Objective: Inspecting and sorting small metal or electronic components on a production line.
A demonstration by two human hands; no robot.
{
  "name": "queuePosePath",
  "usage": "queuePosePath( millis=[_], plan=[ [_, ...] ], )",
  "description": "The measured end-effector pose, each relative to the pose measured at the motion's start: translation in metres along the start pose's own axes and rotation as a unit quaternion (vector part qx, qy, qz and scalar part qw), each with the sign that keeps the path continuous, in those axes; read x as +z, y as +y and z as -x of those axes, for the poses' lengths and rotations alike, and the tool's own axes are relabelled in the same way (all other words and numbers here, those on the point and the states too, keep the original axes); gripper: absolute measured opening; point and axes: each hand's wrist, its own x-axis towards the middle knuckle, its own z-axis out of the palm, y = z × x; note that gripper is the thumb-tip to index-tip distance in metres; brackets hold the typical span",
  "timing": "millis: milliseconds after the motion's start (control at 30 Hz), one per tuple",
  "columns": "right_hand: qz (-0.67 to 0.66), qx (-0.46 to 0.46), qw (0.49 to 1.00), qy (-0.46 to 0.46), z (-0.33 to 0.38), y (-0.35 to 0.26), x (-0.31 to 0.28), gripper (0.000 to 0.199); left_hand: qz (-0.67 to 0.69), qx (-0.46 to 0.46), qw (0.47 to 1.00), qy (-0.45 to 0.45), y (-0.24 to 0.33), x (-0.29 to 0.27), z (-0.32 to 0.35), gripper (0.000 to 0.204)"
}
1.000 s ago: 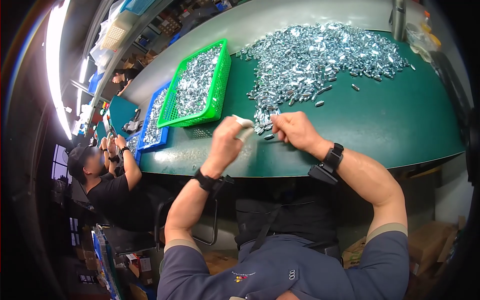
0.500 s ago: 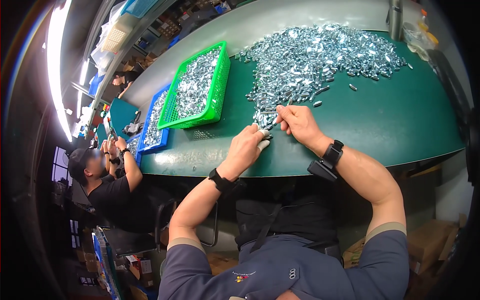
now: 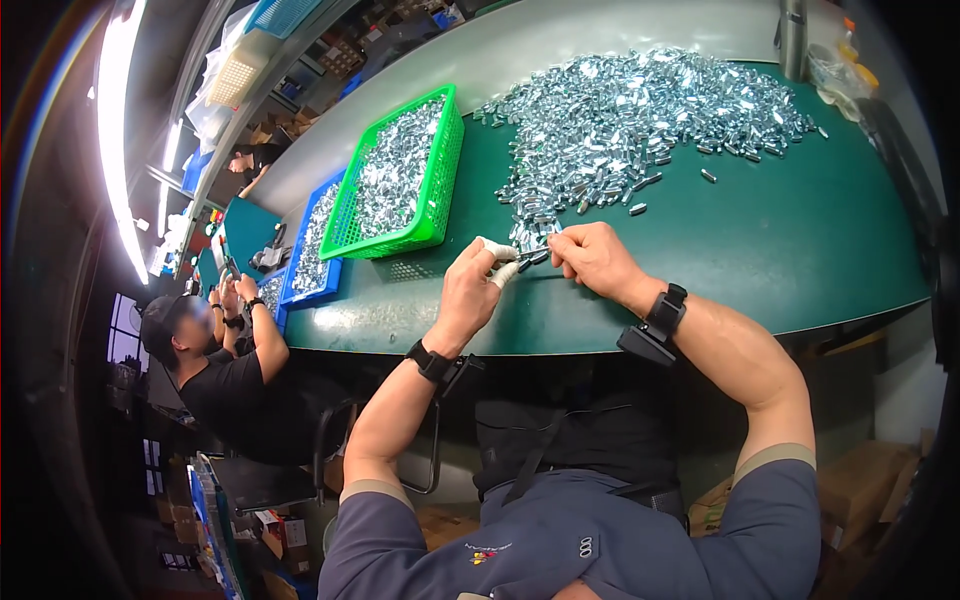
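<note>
A big heap of small shiny metal parts (image 3: 640,115) covers the far side of the green table (image 3: 780,250). At the heap's near tip my left hand (image 3: 470,290), with white tape on its fingertips, and my right hand (image 3: 595,260) meet. Both pinch one small metal part (image 3: 533,254) between them, just above the table. Each wrist wears a black band. A green basket (image 3: 405,175) filled with the same metal parts stands left of the heap.
A blue basket (image 3: 310,245) of metal parts lies left of the green one. Another person in a black shirt and cap (image 3: 215,370) works at the table's left end. A metal post (image 3: 792,35) and bottles stand at the far right. Cardboard boxes sit on the floor.
My left hand has come down from left of the heap to meet my right hand. Both hands now pinch one small part at the heap's near tip.
</note>
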Motion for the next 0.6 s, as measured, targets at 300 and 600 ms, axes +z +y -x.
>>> queuePosePath(
  millis=[300, 600],
  plan=[
    [-0.021, 0.048, 0.997, -0.052, -0.002, 0.005, 0.002, 0.051, -0.041, 0.064, 0.997, -0.002, 0.006, 0.005, -0.003, 0.018],
    [0.059, 0.053, 0.994, -0.077, 0.003, -0.001, 0.003, 0.060, -0.035, 0.073, 0.997, -0.011, 0.013, 0.011, -0.002, 0.018]
  ],
)
